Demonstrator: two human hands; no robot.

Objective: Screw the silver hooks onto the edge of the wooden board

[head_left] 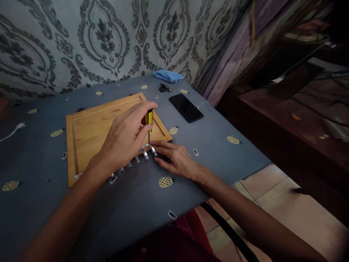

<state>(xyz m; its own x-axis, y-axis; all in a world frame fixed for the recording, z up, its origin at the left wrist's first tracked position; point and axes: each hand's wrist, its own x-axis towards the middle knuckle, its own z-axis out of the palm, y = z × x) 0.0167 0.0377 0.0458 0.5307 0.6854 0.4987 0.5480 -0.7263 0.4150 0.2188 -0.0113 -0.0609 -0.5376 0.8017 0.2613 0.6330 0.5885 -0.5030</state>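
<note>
My left hand (124,131) grips a yellow and black screwdriver (150,117), held upright with its shaft pointing down. The screwdriver's tip meets the right end of a shiny metal hook rail (145,147) on the near edge of a framed wooden board (92,131). Several hooks of the rail hang toward me over that edge; my left forearm covers part of it. At the rail's right end, my right hand (177,158) has its fingers and thumb around the last hook, steadying it. A screw under the tip is too small to make out.
The board lies on a table with a grey-blue pineapple-print cloth (218,163). Beyond its right side are a black phone (186,107), keys (164,87) and a blue cloth (168,76). A white cable (13,131) lies at left. Patterned curtain stands behind.
</note>
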